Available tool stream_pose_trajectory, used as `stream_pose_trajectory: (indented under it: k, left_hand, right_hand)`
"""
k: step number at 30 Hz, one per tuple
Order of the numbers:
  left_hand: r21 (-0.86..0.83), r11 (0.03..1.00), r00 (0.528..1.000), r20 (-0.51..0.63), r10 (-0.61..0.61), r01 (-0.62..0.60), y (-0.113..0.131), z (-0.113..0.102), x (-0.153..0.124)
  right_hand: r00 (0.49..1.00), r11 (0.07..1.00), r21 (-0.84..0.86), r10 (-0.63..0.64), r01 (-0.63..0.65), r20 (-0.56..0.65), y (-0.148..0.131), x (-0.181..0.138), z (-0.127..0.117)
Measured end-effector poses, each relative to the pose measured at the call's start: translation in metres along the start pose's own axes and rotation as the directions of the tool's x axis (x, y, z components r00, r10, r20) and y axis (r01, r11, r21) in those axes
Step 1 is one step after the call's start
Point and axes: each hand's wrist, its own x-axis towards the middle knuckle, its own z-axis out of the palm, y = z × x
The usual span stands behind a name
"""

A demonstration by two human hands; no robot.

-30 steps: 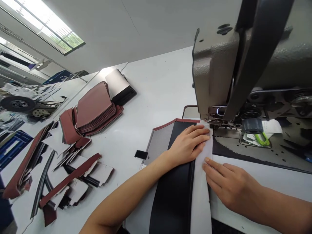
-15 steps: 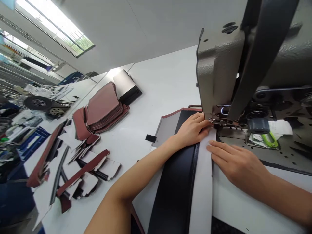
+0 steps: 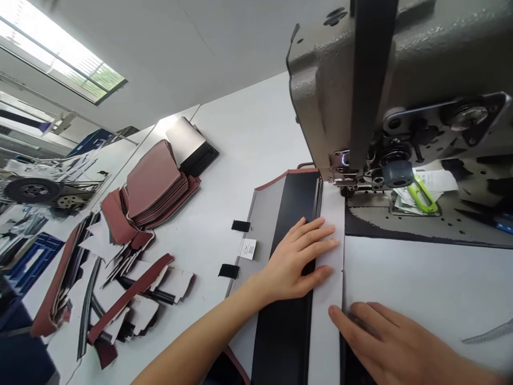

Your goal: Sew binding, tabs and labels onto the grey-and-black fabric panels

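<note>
The left hand (image 3: 298,262) lies open and flat on a long black-and-white sheet panel (image 3: 282,342), which runs up under the presser foot (image 3: 344,182) of a grey industrial sewing machine (image 3: 340,69). The right hand (image 3: 385,342), also open, touches the panel's white edge with its fingertips, gripping nothing.

The sewing machine (image 3: 340,69) is mottled grey. The panel (image 3: 294,203) is a black stripe between pale grey strips, edged reddish brown. The stacked leather pieces (image 3: 154,179) are maroon, the bench (image 3: 248,123) white, the clip (image 3: 419,195) lime green.
</note>
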Motion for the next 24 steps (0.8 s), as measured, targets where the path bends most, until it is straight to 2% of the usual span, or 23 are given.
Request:
stream_pose_trajectory:
  k: [6, 12, 19, 24]
  left_hand:
    - [0.054, 0.998, 0.999, 0.038, 0.01, -0.012, -0.0016, 0.007, 0.0017]
    - [0.13, 0.991, 1.0, -0.024, 0.015, -0.012, 0.0017, 0.0083, 0.0018]
    - [0.185, 0.982, 0.999, -0.022, 0.029, -0.024, 0.0036, 0.0083, 0.0044]
    - [0.16, 0.987, 1.0, -0.027, 0.009, -0.004, 0.0041, 0.0073, 0.0061]
  right_hand:
    - [0.998, 0.997, 0.056, 0.058, -0.059, 0.019, -0.0005, -0.0011, -0.0072]
    - [0.998, 0.996, 0.052, 0.066, -0.066, 0.003, 0.0001, 0.0014, -0.0085]
    - [0.998, 0.998, -0.012, 0.054, -0.055, -0.039, -0.0013, -0.0024, -0.0022]
    - [0.999, 0.997, -0.063, 0.032, -0.034, -0.04, 0.002, 0.0016, 0.0002]
